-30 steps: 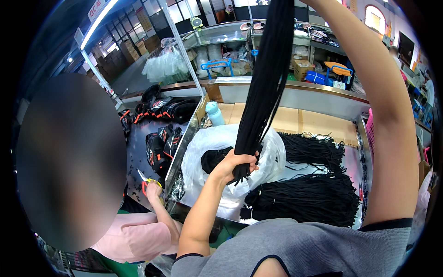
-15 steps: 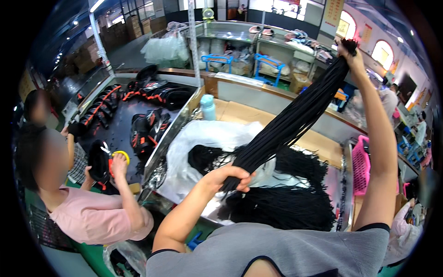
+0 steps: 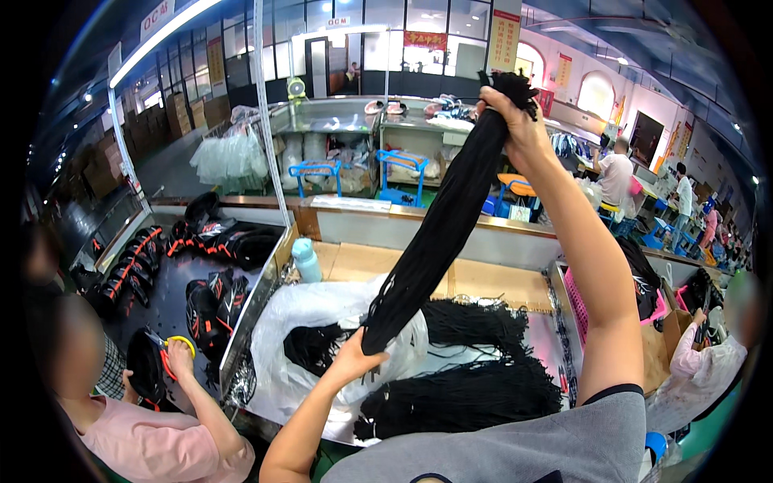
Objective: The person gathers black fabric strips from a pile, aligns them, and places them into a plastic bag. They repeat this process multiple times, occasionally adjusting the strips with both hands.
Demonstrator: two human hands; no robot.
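Note:
A long, thick bundle of black laces stretches diagonally in front of me. My right hand, raised high with the arm extended, is closed around its upper end, where short lace tips stick out above the fist. Low on the left, my left hand is closed on the bundle's bottom end; its fingers are partly hidden by the laces. Beneath it, more black laces lie in heaps on the worktable, and another heap sits within a crumpled clear plastic bag.
A light blue bottle stands at the table's back left. On the left, a person in pink holds yellow-handled scissors and a black shoe, beside several black-and-orange shoes. A pink basket borders the right side; another person sits farther right.
My view has tilted up and turned right. The bundle hangs more steeply and looks smoother, its laces lying closer together. Both hands keep hold of its ends.

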